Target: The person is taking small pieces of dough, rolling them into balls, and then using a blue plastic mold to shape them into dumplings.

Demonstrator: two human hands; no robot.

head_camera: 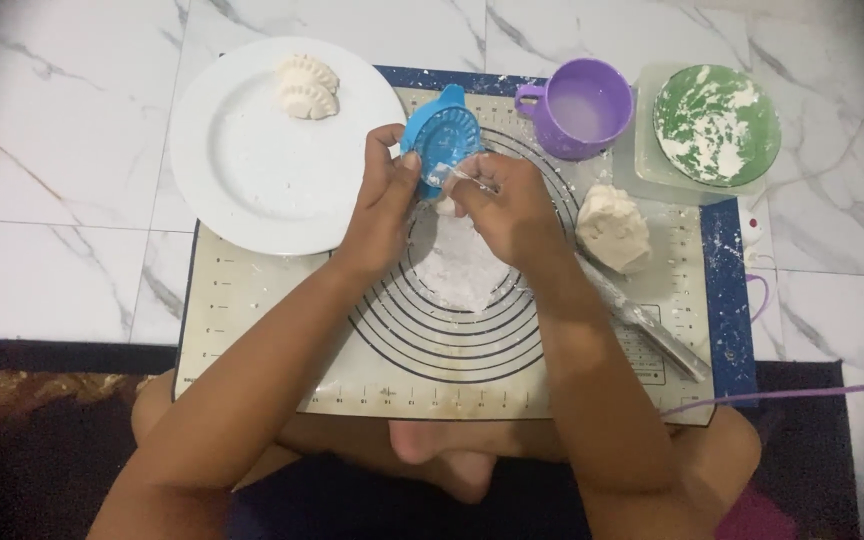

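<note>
My left hand grips a blue plastic dumpling press, folded nearly shut, above the far part of a baking mat. My right hand pinches a bit of white dough at the press's lower edge. Both hands meet over the ringed circles of the mat, where flour is spread. Two shaped dumplings lie on the white plate at the far left.
A lump of dough rests on the mat's right side beside a clear rolling pin. A purple mug of cloudy water and a green bowl dusted with flour stand at the back right. Marble floor surrounds the mat; my crossed legs sit below.
</note>
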